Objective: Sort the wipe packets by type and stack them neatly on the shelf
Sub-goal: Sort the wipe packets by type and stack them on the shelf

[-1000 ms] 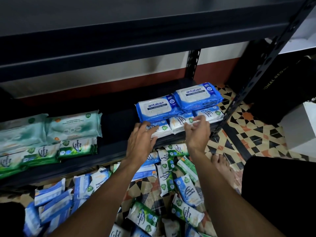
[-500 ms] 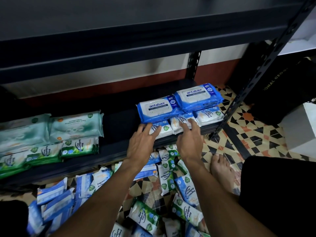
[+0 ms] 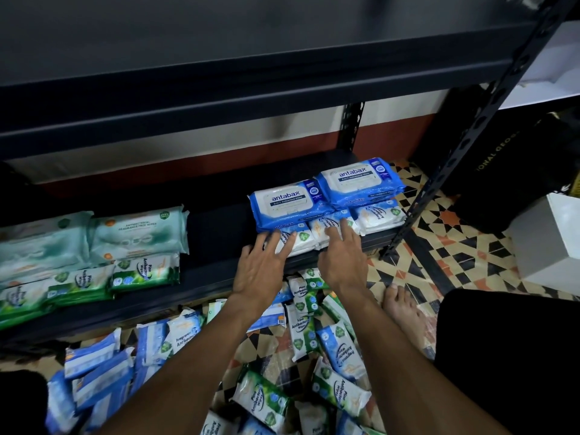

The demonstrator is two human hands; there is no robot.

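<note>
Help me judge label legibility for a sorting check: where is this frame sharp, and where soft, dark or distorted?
Head view: the antabax packets are sharp and well lit; the teal packets at the left edge smear into blur; the upper shelf is dim and featureless; the front post slants steeply, a wide-angle skew.

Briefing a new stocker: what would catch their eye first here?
Two bright blue antabax packs lie side by side at the right end of the shelf, over small white packets touched by the left hand and right hand. Loose packets litter the tiled floor below.
</note>
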